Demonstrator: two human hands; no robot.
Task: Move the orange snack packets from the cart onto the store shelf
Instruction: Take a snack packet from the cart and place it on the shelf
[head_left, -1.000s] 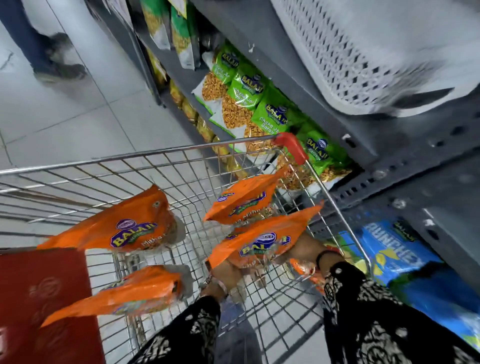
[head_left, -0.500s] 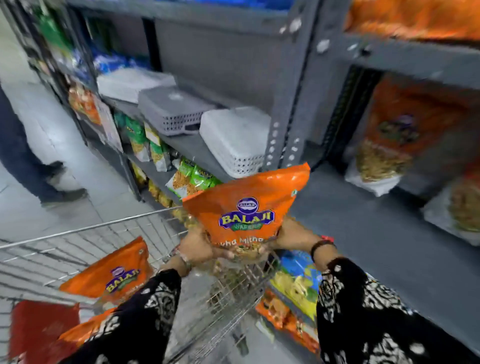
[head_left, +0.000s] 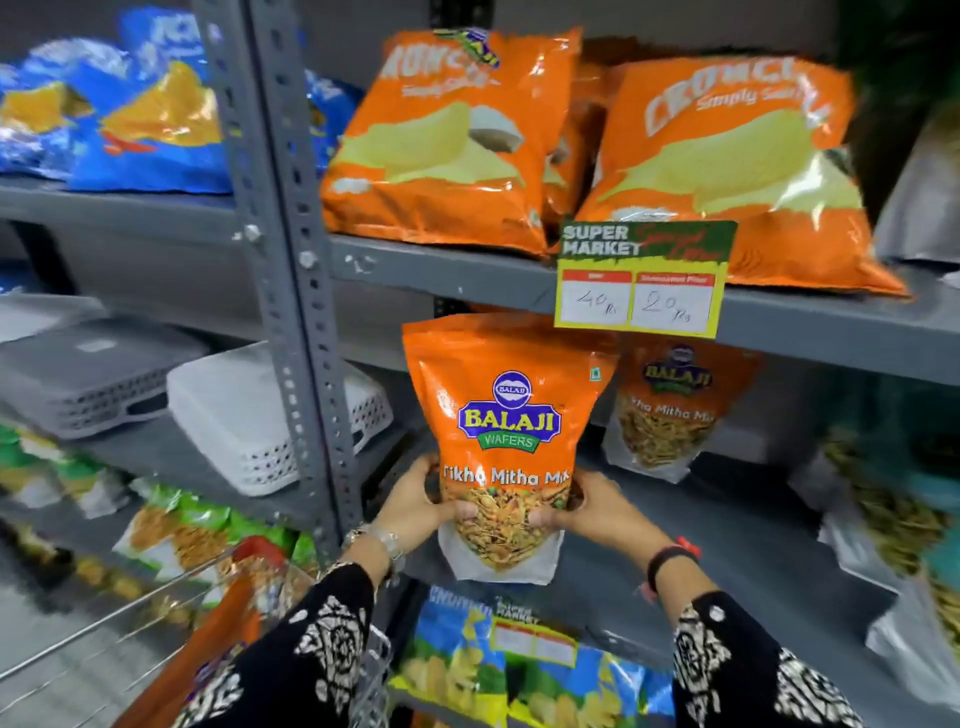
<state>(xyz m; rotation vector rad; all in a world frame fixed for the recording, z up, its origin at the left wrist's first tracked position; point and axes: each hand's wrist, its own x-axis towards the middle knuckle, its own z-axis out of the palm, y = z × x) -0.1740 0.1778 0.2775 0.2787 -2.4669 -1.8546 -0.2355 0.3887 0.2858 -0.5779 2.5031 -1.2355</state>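
Cart (head_left: 130, 618) at lower left, with an orange packet (head_left: 218, 649) blurred inside. Left hand (head_left: 415, 501) clamped on the lower left edge of the held packet (head_left: 506, 441); right hand (head_left: 587, 512) clamped on the lower right edge. Held upright, at the front of the shelf (head_left: 727, 561), bottom apparently not yet seated. Matching packet (head_left: 670, 405) standing behind, to the right. Likely light, film slick and crushable, contents brittle. Best gripped low at both side seams, without squeezing the middle.
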